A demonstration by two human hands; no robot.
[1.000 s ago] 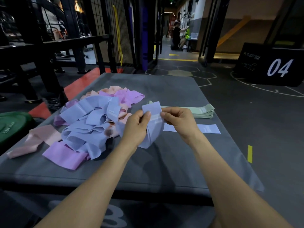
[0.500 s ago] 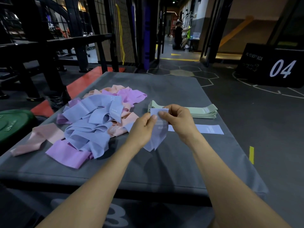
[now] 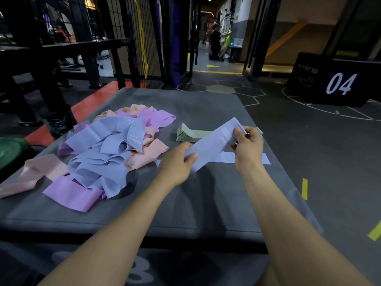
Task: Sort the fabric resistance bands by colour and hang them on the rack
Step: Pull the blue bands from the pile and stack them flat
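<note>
Stretching a blue band flat above the tabletop, with trouble waiting on either side.

The grey tabletop (image 3: pixel 185 203) carries it all: at nine o'clock the unsorted heap (image 3: pixel 107 153) of blue, purple and pink bands lies tangled, at twelve the neat green stack (image 3: pixel 192 134), and just under the hands one flat blue band (image 3: pixel 226 157) already laid out. The held blue band (image 3: pixel 214 141) slopes up toward two o'clock, the left hand (image 3: pixel 175 162) pinching its low end, the right hand (image 3: pixel 248 144) pinching the high end, both grips closed on fabric. The risk, as I read it: a slipped pinch lets the elastic snap back and crumple, or it comes down askew, or drags the green stack's edge. No rack can be picked out with certainty.
</note>
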